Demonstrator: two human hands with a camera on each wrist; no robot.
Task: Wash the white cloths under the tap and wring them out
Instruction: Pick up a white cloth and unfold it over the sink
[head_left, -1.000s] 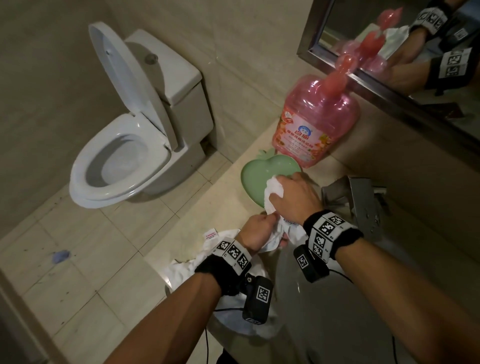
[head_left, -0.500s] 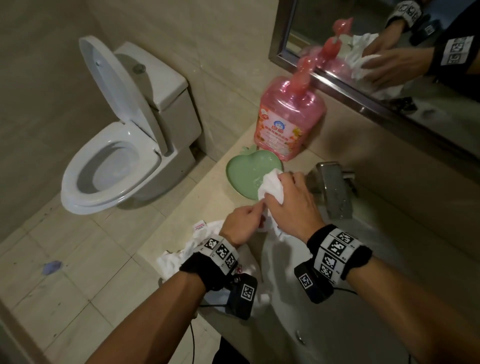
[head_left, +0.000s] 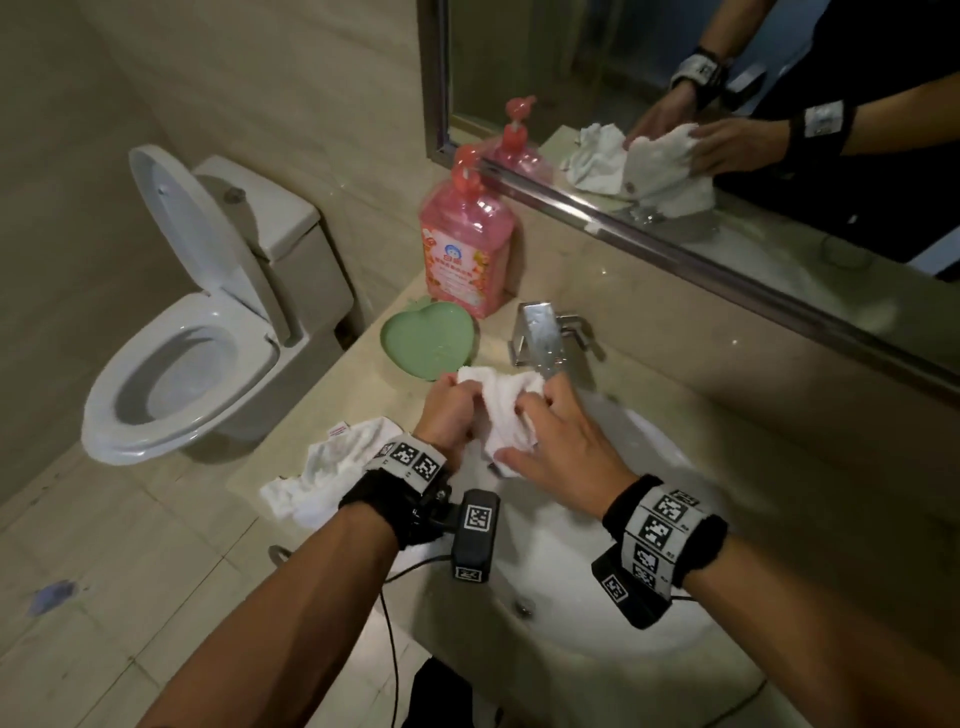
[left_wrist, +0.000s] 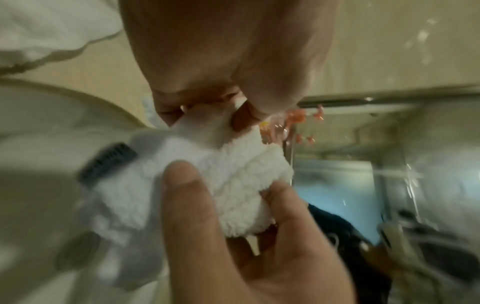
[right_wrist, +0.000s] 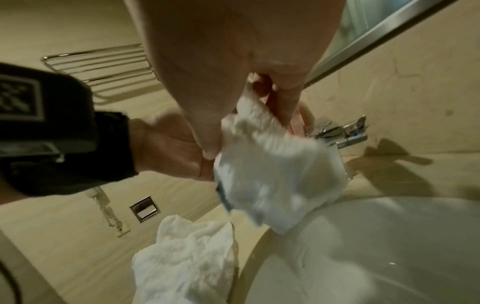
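Both hands hold one white terry cloth (head_left: 501, 415) just in front of the chrome tap (head_left: 540, 338), over the back rim of the white basin (head_left: 571, 582). My left hand (head_left: 454, 410) grips its left end with curled fingers, and the left wrist view shows fingertips (left_wrist: 241, 115) pinching the cloth (left_wrist: 233, 170). My right hand (head_left: 543, 421) grips the right end, its fingers curled into the cloth (right_wrist: 272, 168) near the tap (right_wrist: 340, 133). A second white cloth (head_left: 332, 473) lies crumpled on the counter to the left, also seen as a crumpled cloth (right_wrist: 187, 257) in the right wrist view.
A pink pump soap bottle (head_left: 465, 249) and a green heart-shaped dish (head_left: 428, 340) stand on the counter left of the tap. A mirror (head_left: 727, 156) hangs behind the basin. A toilet (head_left: 197, 322) with its lid up stands to the left on the tiled floor.
Both hands have carried the cloth to the right, from over the green dish to in front of the tap. They now hold its two ends apart.
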